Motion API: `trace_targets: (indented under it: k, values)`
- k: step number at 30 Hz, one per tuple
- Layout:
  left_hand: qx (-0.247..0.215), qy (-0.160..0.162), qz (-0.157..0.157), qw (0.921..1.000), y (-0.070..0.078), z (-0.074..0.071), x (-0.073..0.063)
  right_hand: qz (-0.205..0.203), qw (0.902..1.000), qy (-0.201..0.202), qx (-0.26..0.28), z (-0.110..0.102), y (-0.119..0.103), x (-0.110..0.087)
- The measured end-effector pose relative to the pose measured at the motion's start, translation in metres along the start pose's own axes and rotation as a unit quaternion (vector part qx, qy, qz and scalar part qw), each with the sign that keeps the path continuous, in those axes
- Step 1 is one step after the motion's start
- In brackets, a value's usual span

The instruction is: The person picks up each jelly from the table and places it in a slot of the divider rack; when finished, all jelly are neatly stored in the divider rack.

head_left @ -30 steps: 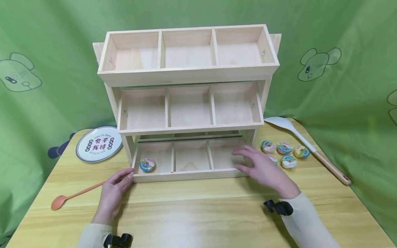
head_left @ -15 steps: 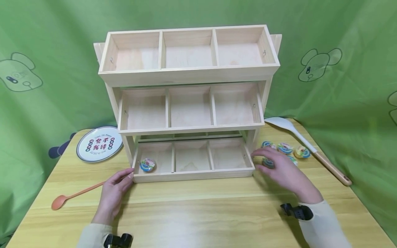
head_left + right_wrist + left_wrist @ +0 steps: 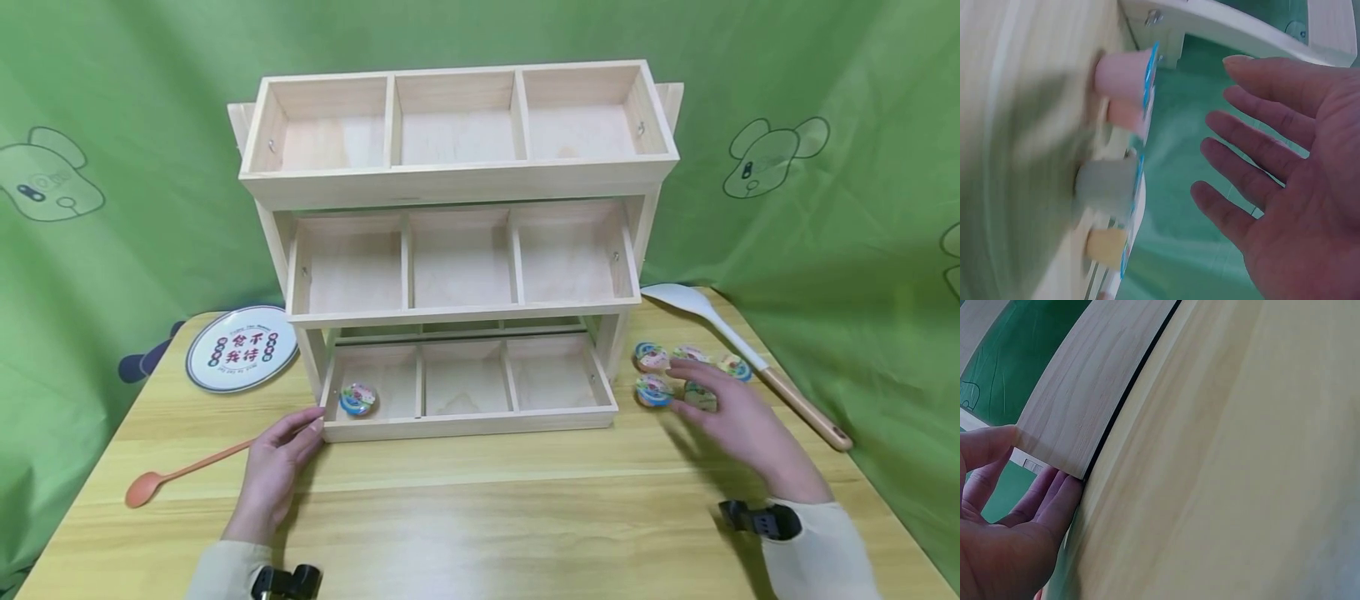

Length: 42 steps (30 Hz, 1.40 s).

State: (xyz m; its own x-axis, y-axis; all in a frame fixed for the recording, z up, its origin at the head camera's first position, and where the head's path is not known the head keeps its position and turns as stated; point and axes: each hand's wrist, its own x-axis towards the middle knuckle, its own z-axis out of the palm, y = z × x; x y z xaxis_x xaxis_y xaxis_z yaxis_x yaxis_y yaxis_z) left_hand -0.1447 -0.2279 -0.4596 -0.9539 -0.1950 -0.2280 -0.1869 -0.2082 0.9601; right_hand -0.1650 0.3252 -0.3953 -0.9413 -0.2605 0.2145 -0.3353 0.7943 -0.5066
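Note:
A three-tier wooden shelf (image 3: 465, 427) stands at the middle, each tier split into three compartments. My left hand (image 3: 273, 462) holds the front left corner of the bottom tier; in the left wrist view, the thumb is at the board's upper corner and fingers (image 3: 1060, 509) reach its lower end. Inside the bottom left compartment lies one jelly cup (image 3: 357, 399) with a printed lid. On the right, my right hand (image 3: 750, 417) hovers at several more jelly cups (image 3: 653, 390), partly covering some. The right wrist view shows its fingers spread apart from the cups, including a pink one (image 3: 1122, 76).
Left of the shelf is a round plate (image 3: 242, 379) with red lettering. An orange spoon (image 3: 142, 489) lies on the table near the left hand. Beyond the cups, a white utensil with a wooden handle (image 3: 806, 408) runs along the right edge. Green cloth (image 3: 862, 217) hangs behind.
My right hand has moved right, from over the bottom tier's right compartment to the jelly cups on the table. The left hand keeps its place at the shelf corner.

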Motion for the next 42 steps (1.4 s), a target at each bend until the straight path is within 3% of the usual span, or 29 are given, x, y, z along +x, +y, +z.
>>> trace_targets:
  k: [5, 14, 27, 36, 42]
  values:
    - [-0.002, -0.001, -0.001, 1.0000, 0.000, 0.000, 0.000, -0.008, 0.9998, 0.016, -0.004, -0.002, 0.014, -0.006]
    - [0.003, -0.003, -0.004, 1.0000, 0.000, 0.000, 0.000, 0.017, 0.9994, 0.010, -0.028, 0.000, 0.029, -0.011]
    - [0.009, -0.007, 0.002, 0.9999, 0.000, -0.001, 0.000, 0.019, 0.9978, 0.008, -0.064, 0.009, 0.047, -0.007]
    - [0.010, -0.006, -0.001, 0.9999, 0.001, -0.001, 0.000, 0.013, 0.9969, 0.021, -0.075, 0.012, 0.053, -0.006]
    - [0.007, -0.006, -0.001, 1.0000, 0.001, 0.000, 0.000, 0.031, 0.9962, 0.014, -0.080, 0.010, 0.051, -0.007]
